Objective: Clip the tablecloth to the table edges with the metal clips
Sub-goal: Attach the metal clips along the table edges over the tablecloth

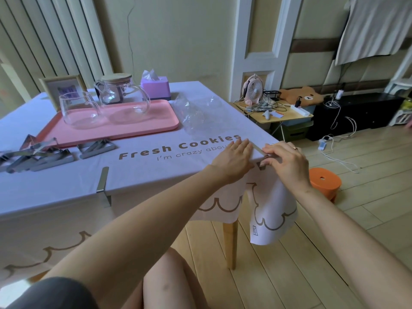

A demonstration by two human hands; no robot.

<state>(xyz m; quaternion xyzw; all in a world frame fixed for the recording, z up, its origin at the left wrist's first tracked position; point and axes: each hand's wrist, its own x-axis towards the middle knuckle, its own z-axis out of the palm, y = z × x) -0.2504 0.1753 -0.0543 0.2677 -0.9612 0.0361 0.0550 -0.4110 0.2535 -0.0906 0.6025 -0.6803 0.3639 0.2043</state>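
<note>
Matt cloth tablecloth (156, 170), brushed metal clips (40, 159), clear glass teapot (121, 97), matt plastic tray (133, 123)

Tablecloth (145, 175) lies bare between spare clips (95, 150) and crumpled plastic (198, 114).

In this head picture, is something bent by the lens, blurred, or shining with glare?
Head view: the lens bends the wall panels at left and stretches the forearms near the bottom edge; light is soft, shadows faint; the glass teapot and plastic bag glint mildly; right hand and metal clip look sharp.
</note>
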